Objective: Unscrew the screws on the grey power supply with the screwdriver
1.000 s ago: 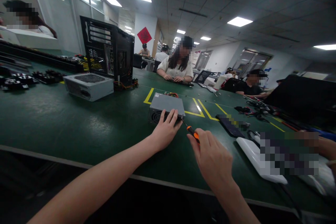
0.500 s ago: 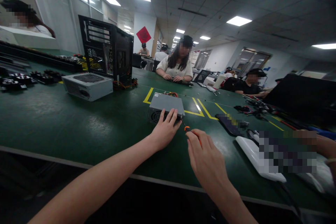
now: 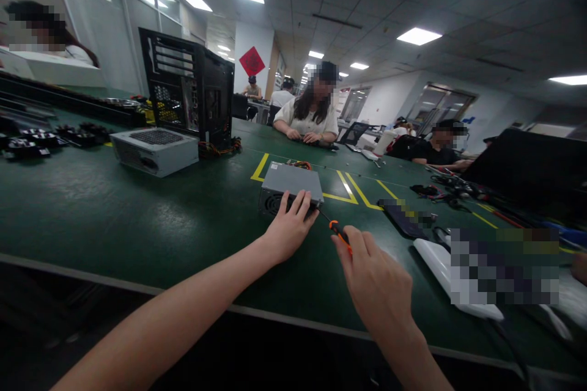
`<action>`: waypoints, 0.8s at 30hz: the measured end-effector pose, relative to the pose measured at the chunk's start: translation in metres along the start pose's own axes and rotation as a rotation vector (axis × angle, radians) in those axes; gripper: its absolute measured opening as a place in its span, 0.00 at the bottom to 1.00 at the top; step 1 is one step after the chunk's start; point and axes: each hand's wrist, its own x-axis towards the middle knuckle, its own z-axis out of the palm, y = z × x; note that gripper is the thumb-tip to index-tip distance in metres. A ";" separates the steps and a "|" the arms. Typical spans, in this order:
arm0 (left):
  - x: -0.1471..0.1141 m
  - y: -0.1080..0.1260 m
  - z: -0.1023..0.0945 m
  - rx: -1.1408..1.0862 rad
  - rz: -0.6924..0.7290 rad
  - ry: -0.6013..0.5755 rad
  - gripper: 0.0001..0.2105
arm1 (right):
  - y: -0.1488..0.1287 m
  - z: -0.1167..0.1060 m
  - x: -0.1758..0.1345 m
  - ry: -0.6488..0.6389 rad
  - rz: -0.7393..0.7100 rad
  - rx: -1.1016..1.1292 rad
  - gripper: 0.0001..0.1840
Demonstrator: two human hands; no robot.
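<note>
1. Resting the bare left hand (image 3: 288,229) on a grey, box-shaped metal power supply unit (image 3: 291,180), set flat near the middle of the dark green table (image 3: 215,214).
2. Laying the left fingers slightly spread over the unit's near top edge, toward its right end, extended rather than closed round it.
3. Gripping a black-and-orange screwdriver (image 3: 340,234) in the bare right hand (image 3: 378,281), nearer and to the right, with fingers curled snugly round the handle.
4. Aiming its thin metal shaft (image 3: 324,215) far and left, at the unit's near right corner, just beside the left fingertips. Cannot tell contact from a slight gap at the tip.
5. Showing, on the unit, a dark round fan grille (image 3: 274,203) in the near face, left of the hand, and coloured wires (image 3: 301,165) at the far side.
6. Seeing, farther left, a second, lighter grey metal power supply (image 3: 156,149) with a mesh top, just before a tall black computer case (image 3: 188,85).
7. Seeing, to the right, a dark flat rectangular item (image 3: 401,220) and a white smooth plastic device (image 3: 435,263), partly pixelated.
8. Facing, at the far side, a seated person (image 3: 307,113) in a pale top.
</note>
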 end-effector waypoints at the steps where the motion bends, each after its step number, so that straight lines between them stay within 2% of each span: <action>1: 0.000 0.000 0.000 -0.001 0.001 0.000 0.21 | 0.000 0.000 0.000 -0.005 -0.012 0.019 0.12; 6: 0.000 0.000 0.001 -0.008 0.008 -0.002 0.21 | -0.004 0.000 0.000 -0.001 -0.161 0.124 0.11; 10: 0.000 0.000 -0.001 -0.012 0.010 -0.013 0.21 | -0.008 0.000 0.001 -0.004 -0.045 0.021 0.10; 15: 0.000 0.000 -0.002 -0.019 0.005 -0.027 0.21 | -0.011 0.001 -0.001 0.000 -0.158 0.105 0.12; 21: 0.000 0.000 0.001 -0.015 0.006 -0.011 0.21 | -0.005 0.001 0.001 -0.005 -0.013 -0.004 0.12; 24: 0.000 0.001 0.000 -0.012 -0.001 -0.014 0.21 | -0.006 0.000 -0.001 0.007 -0.098 0.083 0.11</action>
